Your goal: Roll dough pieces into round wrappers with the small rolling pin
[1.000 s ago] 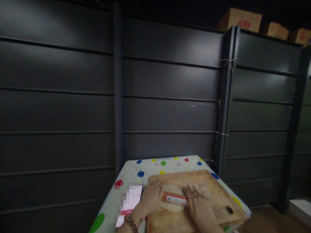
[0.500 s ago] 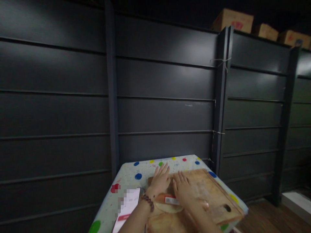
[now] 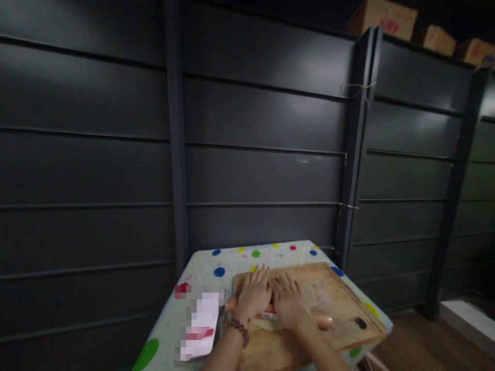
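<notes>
Two open grips here: our left hand (image 3: 255, 294) and right hand (image 3: 286, 301) lie flat, fingers outstretched, across the rolling pin (image 3: 268, 314), lower centre of the frame, over the wooden board (image 3: 348, 330). We reckon it's stiff, solid, smooth enough to slip; the bare ends look best for taking hold. Against a second ago, our hands sit closer together, and both ends show!

tablecloth (image 3: 203, 274): white, multicoloured dots | board (image 3: 342, 304): tan | rolling pin (image 3: 322, 319): orange-brown | label (image 3: 268, 314): red-white | wall (image 3: 266, 175): dark grey
</notes>
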### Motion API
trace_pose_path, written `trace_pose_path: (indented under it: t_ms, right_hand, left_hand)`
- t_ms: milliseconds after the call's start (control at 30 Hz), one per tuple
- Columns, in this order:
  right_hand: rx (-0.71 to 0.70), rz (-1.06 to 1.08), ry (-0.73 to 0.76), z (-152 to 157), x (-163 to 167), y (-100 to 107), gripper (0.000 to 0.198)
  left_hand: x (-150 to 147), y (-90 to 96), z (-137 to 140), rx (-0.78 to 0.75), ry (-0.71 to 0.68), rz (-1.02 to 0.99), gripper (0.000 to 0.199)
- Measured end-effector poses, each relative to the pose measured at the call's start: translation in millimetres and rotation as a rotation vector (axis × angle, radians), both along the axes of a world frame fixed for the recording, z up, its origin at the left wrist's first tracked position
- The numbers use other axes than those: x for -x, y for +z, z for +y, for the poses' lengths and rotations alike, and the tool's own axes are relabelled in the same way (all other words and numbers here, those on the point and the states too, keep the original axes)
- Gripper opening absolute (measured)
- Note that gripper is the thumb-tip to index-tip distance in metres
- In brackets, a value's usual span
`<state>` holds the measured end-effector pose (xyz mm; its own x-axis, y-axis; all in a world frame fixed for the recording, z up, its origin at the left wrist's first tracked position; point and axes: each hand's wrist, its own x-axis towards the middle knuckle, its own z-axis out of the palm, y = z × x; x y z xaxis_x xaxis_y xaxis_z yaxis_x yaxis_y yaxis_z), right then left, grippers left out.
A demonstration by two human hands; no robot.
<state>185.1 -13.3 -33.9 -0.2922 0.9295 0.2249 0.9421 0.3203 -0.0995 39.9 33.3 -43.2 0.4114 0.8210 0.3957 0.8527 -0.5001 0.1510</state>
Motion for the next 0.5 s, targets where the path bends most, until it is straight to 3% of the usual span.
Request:
trace_pose_path:
  t_ms: [333,500]
  right_hand:
    - [-0.092,0.013,-0.002,-51,11,14,0.052]
    - [-0.082,0.04,-0.012,-49,12,11,0.051]
  left_hand:
    - [13,6.4,-43,-0.077,-0.049,0.21,0.055]
    - [13,1.3,-38,-0.02,-0.053,0.112,0.051]
